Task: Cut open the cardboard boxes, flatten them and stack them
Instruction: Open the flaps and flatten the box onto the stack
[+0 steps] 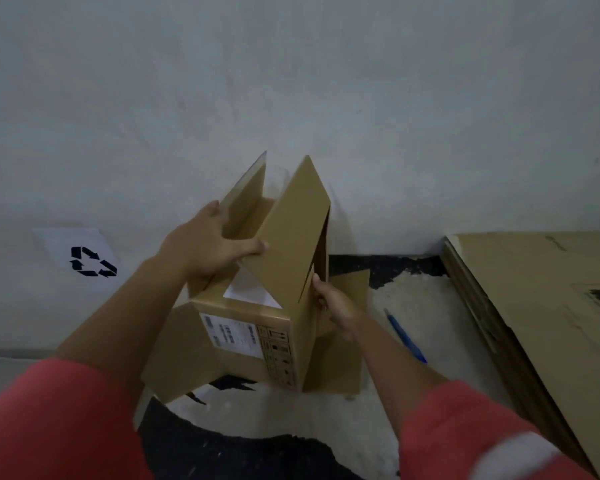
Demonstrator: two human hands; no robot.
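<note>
Cardboard box (pixel 250 327) opened; our left hand (pixel 208 244) grips a flap (pixel 248 199), right hand (pixel 329 303) grips its side. Next we must flatten it.

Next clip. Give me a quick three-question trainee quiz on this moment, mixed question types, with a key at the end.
1. True or false: the box is already flattened.
2. What lies on the floor to the right of the box? A) a blue tool B) scissors C) a tape roll
3. Fill in: the left hand grips an open ____ of the box.

Key: 1 false, it stands with its flaps up; 2 A; 3 flap.
</note>
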